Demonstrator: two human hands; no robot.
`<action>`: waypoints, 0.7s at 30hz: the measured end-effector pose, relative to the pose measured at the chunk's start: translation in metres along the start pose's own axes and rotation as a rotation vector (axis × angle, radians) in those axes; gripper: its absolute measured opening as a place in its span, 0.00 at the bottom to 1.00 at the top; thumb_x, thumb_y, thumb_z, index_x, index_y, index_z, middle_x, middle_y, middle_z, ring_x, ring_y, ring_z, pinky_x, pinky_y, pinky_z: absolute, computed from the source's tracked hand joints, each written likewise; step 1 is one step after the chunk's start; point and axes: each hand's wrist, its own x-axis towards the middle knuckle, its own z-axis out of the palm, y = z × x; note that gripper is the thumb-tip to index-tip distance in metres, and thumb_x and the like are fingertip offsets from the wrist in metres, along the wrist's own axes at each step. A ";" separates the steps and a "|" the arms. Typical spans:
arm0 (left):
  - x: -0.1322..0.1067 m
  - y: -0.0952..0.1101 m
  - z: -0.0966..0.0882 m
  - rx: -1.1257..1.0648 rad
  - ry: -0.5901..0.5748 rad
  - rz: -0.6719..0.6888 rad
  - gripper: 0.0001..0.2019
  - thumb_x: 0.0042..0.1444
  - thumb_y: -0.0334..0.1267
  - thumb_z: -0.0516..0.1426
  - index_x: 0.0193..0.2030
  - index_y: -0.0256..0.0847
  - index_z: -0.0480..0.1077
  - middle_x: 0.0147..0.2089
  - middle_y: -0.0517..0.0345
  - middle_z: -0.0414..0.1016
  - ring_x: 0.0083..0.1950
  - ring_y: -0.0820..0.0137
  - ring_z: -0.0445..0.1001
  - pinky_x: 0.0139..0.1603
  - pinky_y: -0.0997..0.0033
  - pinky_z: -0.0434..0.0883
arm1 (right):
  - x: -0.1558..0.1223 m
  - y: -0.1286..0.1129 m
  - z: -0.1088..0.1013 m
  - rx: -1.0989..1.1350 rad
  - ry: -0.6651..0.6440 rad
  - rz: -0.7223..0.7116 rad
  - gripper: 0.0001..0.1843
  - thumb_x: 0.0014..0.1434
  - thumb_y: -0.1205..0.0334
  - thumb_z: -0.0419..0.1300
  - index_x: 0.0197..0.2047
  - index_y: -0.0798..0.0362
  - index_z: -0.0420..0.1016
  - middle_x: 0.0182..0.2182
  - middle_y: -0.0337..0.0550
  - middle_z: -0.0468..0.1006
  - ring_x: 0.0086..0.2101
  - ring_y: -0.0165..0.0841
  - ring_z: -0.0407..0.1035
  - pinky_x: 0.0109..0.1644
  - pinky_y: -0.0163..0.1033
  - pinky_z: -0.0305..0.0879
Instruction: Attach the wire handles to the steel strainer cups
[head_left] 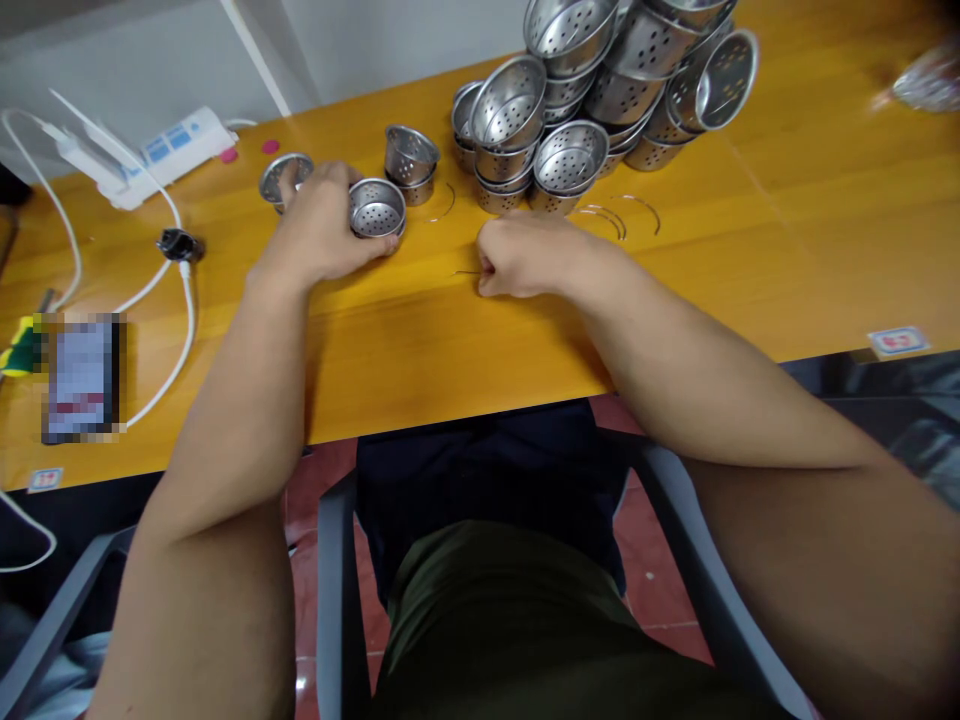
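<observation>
My left hand [322,225] is closed round a small perforated metal strainer basket [377,208], thumb at its near side. A second strainer basket [277,175] sits at its far left, close to the fingers; whether they touch it I cannot tell. My right hand [521,255] makes a fist just above the table, with a thin curved metal wire [466,272] sticking out to the left. Beyond the hands, two stacked strainer baskets [411,160] stand by a loose wire [450,200]. More bent wires [611,218] lie right of my right hand.
Several stacked perforated baskets [570,100] rise at the back of the yellow table [420,360]. A power strip [165,150], white cables and a phone [84,380] lie on the left. Clear plastic [930,80] is at the far right. Chair armrests [341,600] flank my lap.
</observation>
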 end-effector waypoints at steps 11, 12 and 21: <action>0.001 0.053 0.005 0.123 0.192 -0.127 0.52 0.24 0.42 0.91 0.59 0.59 0.78 0.56 0.54 0.86 0.59 0.37 0.77 0.81 0.14 0.57 | -0.010 -0.003 -0.009 0.033 0.026 -0.003 0.12 0.75 0.65 0.73 0.58 0.54 0.97 0.51 0.62 0.95 0.52 0.63 0.89 0.53 0.54 0.78; 0.002 0.066 0.005 0.107 0.217 -0.096 0.50 0.27 0.43 0.90 0.61 0.59 0.79 0.60 0.53 0.87 0.62 0.34 0.78 0.80 0.14 0.61 | -0.010 -0.001 -0.009 0.036 0.023 -0.013 0.12 0.75 0.66 0.73 0.57 0.53 0.98 0.50 0.60 0.95 0.52 0.62 0.89 0.52 0.54 0.78; 0.000 0.107 0.056 -0.367 0.248 0.159 0.53 0.53 0.87 0.80 0.77 0.64 0.77 0.71 0.51 0.84 0.69 0.37 0.84 0.69 0.27 0.84 | -0.013 0.002 -0.018 0.028 -0.096 -0.031 0.04 0.72 0.67 0.79 0.50 0.52 0.96 0.43 0.55 0.94 0.50 0.61 0.91 0.52 0.53 0.81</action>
